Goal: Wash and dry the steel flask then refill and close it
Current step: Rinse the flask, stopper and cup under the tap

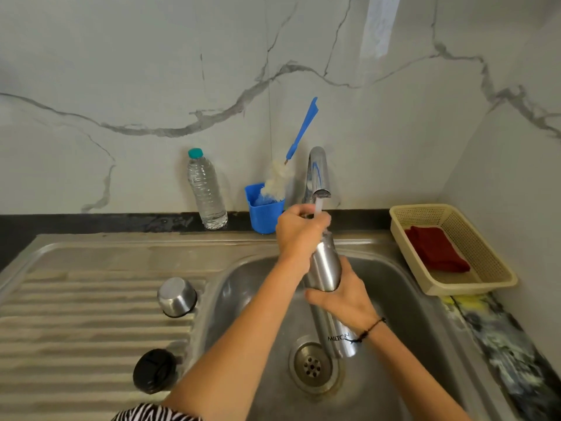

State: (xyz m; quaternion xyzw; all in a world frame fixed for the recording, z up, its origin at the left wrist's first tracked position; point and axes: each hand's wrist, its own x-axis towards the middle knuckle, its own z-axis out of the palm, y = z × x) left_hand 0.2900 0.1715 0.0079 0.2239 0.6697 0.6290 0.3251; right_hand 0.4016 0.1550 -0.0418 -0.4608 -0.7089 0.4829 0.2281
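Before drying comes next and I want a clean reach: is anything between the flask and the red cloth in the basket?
Nothing visible. The flask, held by the left hand and right hand under the tap, has only open sink basin and rim between it and the red cloth in the basket.

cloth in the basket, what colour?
Dark red. The folded cloth lies in the cream basket right of the sink; head view, the only one.

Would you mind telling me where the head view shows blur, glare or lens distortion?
Head view: the counter edge at lower right smears with motion blur; the faucet carries bright glare; wide-angle distortion bows the sink rim; the steel flask stays fairly sharp.
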